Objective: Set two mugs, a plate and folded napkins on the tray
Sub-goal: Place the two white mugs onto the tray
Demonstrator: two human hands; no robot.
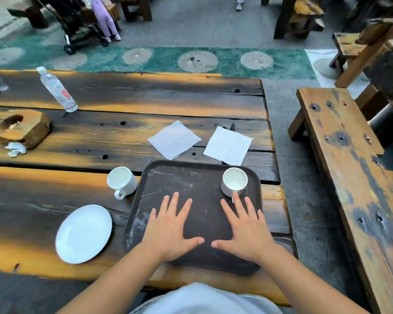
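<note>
Both hands lie flat on the tray nearest the camera — the left hand and the right hand, fingers straight and spread apart, holding nothing. One mug already stands on the tray's far right corner, its handle just under the right hand's longest finger. The second mug sits on the worktop just beside the tray's left rim, handle toward the person. The plate lies on the worktop to the left, apart from the tray. Two napkins lie spread open beyond the tray's far edge, the right one touching or just clear of it, and they look not yet folded

The risks, as I judge them: the right hand lifting carelessly could catch the handle and tip the mug on the tray — it stands near the rim. The tray's right side also sits near the worktop's edge, so a push sideways could slide it partly off. The thin napkins could drift if air moves, since this looks like an outdoor spot
</note>
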